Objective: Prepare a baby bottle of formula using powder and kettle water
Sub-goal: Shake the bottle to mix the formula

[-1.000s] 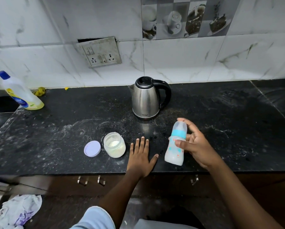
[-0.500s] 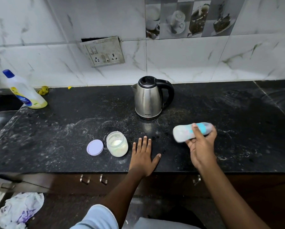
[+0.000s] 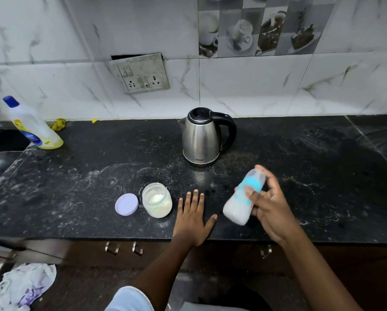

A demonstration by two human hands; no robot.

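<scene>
Black stone counter (image 3: 300,164) under white marble tiles fills your head view. Your left hand (image 3: 193,217) lies flat on it, fingers straight and spread. Your right hand (image 3: 267,206) grips the baby bottle (image 3: 241,202), tilted and blurred, above the counter right of the left hand. Behind stands the steel kettle (image 3: 202,138); the open powder jar (image 3: 157,200) and its lilac lid (image 3: 126,204) sit left.
</scene>
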